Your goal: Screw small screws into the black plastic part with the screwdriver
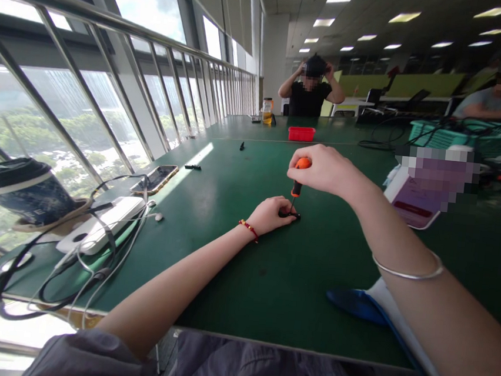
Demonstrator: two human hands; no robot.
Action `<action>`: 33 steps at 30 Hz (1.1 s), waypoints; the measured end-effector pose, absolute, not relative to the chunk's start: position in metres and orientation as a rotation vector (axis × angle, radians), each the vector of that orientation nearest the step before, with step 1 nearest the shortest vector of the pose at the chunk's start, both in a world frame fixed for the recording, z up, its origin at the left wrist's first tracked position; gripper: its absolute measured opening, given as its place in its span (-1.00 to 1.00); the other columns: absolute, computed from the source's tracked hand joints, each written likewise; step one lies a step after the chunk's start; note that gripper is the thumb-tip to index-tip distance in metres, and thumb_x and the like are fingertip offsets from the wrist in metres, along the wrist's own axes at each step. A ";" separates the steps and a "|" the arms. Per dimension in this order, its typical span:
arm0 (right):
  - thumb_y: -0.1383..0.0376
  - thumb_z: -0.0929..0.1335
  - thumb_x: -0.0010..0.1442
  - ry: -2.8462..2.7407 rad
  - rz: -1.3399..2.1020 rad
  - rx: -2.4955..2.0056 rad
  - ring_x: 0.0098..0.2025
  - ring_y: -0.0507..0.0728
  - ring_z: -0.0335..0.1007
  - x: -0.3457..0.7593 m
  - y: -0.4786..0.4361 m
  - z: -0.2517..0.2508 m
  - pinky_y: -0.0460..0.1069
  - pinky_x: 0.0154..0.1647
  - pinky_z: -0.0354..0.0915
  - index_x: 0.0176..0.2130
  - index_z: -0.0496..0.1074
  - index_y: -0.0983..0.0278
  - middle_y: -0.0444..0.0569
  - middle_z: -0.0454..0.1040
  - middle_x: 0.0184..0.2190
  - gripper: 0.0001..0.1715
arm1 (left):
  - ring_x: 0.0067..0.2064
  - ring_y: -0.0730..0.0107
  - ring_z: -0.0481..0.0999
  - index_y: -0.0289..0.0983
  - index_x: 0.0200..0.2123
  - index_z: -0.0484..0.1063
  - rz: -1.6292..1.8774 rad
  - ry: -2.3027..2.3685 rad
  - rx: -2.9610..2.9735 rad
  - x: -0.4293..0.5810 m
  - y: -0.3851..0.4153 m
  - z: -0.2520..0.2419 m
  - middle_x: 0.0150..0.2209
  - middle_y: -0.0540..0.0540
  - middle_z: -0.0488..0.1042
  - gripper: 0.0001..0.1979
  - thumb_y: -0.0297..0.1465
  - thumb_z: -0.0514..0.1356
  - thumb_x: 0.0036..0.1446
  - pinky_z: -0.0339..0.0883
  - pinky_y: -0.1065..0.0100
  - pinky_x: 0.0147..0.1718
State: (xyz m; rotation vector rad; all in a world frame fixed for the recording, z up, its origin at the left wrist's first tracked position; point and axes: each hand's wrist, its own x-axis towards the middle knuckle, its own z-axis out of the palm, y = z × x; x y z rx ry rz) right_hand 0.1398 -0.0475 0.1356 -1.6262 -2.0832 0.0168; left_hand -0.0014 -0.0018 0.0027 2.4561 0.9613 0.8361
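Note:
My right hand (323, 168) is closed around an orange-and-black screwdriver (298, 181), held upright with its tip pointing down onto a small black part (291, 215). My left hand (270, 213) rests on the green table (226, 256), fingers curled and pinching that black part against the surface. A red bracelet circles my left wrist and a silver bangle my right forearm.
Left of my arms lie a white power bank with tangled cables (96, 226), a phone (154, 179) and a cap (15, 189). Small black pieces (193, 166) and a red tray (301, 134) sit farther back. A pouch (413, 198) lies right. Two people sit at the far end.

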 end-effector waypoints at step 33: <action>0.17 0.33 0.05 -2.250 0.193 -1.448 -0.28 0.10 0.33 0.186 -0.012 0.013 -0.05 -0.32 0.17 -0.28 0.45 0.18 -0.09 0.41 -0.31 -0.79 | -0.31 0.43 0.45 -0.30 -0.33 0.49 0.941 1.061 2.438 -0.002 -0.002 0.004 -0.33 -0.06 0.45 -0.90 -0.44 0.23 0.02 0.38 0.41 -0.30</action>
